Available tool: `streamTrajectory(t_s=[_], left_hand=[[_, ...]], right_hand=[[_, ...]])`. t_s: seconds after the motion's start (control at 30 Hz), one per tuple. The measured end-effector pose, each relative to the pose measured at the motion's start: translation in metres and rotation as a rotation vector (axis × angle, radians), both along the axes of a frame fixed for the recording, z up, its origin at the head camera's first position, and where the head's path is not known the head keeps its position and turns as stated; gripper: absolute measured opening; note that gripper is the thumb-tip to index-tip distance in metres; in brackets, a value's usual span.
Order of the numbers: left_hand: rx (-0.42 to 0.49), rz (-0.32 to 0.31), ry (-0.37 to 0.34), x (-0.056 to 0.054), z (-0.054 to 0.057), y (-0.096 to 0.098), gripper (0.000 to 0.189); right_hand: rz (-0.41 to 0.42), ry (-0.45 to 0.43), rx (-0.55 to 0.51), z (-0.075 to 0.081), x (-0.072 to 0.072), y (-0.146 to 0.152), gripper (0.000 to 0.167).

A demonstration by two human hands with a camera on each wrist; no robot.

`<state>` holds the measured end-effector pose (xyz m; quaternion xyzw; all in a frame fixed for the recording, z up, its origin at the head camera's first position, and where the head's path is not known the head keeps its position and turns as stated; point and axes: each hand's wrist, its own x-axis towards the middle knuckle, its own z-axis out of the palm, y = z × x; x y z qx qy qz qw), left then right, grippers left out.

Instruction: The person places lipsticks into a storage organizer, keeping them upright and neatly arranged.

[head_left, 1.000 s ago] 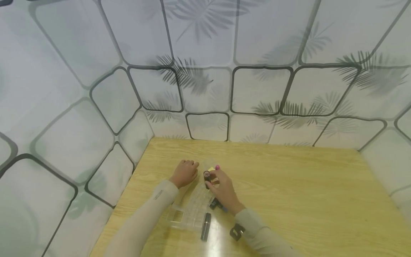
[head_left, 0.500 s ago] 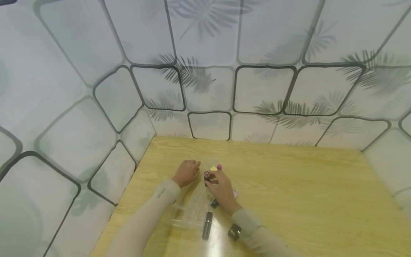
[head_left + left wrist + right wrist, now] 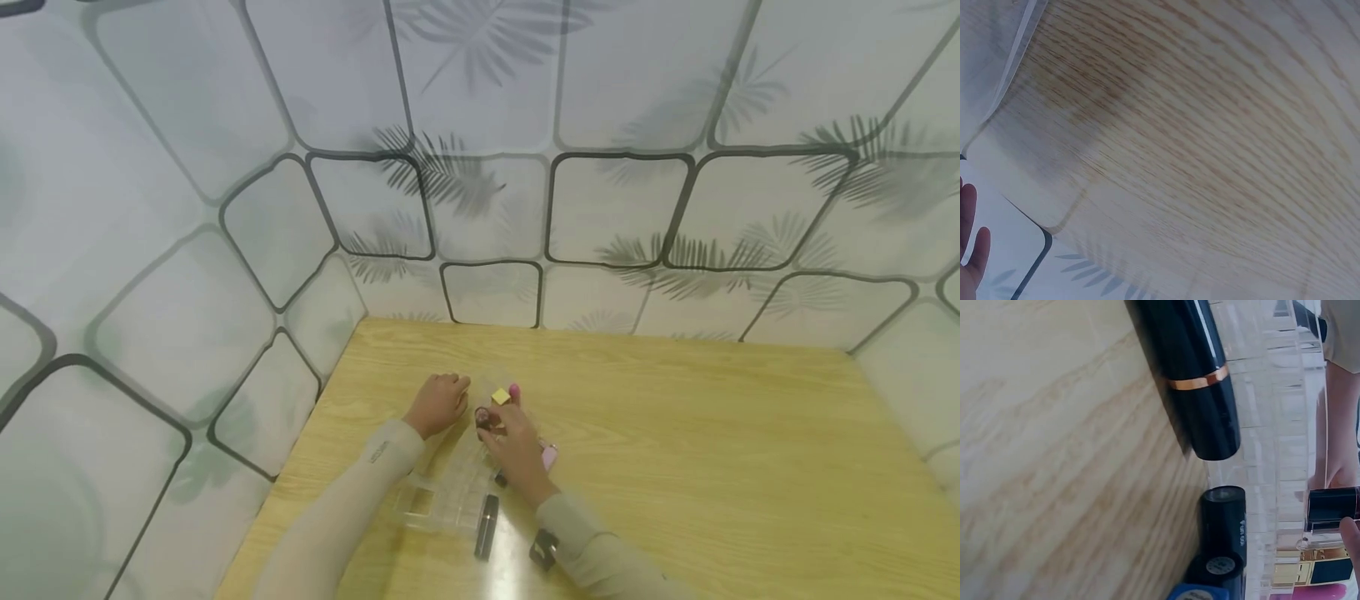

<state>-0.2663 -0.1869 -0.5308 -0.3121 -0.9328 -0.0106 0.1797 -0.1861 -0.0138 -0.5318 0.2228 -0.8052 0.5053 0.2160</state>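
Got a small black tube [image 3: 482, 422] pinched between thumb and fingers of the right hand [image 3: 517, 454], up at the far part of a clear plastic organizer [image 3: 450, 500]. Can't tell whether in a slot or just held above. Biggest worry from here, just my guess: a fumble, thanks to that fingertip-only pinch on a smooth, round tube. Could also bump the yellow block [image 3: 500, 397] or the pink knob [image 3: 515, 390] just beyond, being so cramped in there. Might even nudge the organizer by pressing off-centre, and set rolling the copper-banded tube [image 3: 1200, 381] right beside it. Wouldn't count on the left hand [image 3: 437, 406] as a brace: relaxed, with nothing visible in those fingers, and impossible to tell if touching the organizer. As for looks: black, short, cylindrical, with a pinkish round end toward the head camera and a thin reddish edge in the right wrist view. Too small for reading any lettering.
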Motion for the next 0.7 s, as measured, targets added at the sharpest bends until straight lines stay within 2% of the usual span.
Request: streamTrajectory(t_s=[0.33, 0.43, 0.7], left_hand=[[0.038, -0.006, -0.007, -0.0013, -0.0021, 0.0002, 0.005], [0.038, 0.001, -0.015, -0.0011, -0.0019, 0.0002, 0.005], [0.035, 0.010, -0.039, -0.0003, -0.0006, 0.0012, 0.004]], right_hand=[[-0.024, -0.011, 0.000, -0.0055, 0.0029, -0.0058, 0.030], [-0.025, 0.014, 0.000, -0.0058, 0.0024, -0.0066, 0.029], [-0.078, 0.111, 0.134, -0.0102, 0.0034, -0.0061, 0.033]])
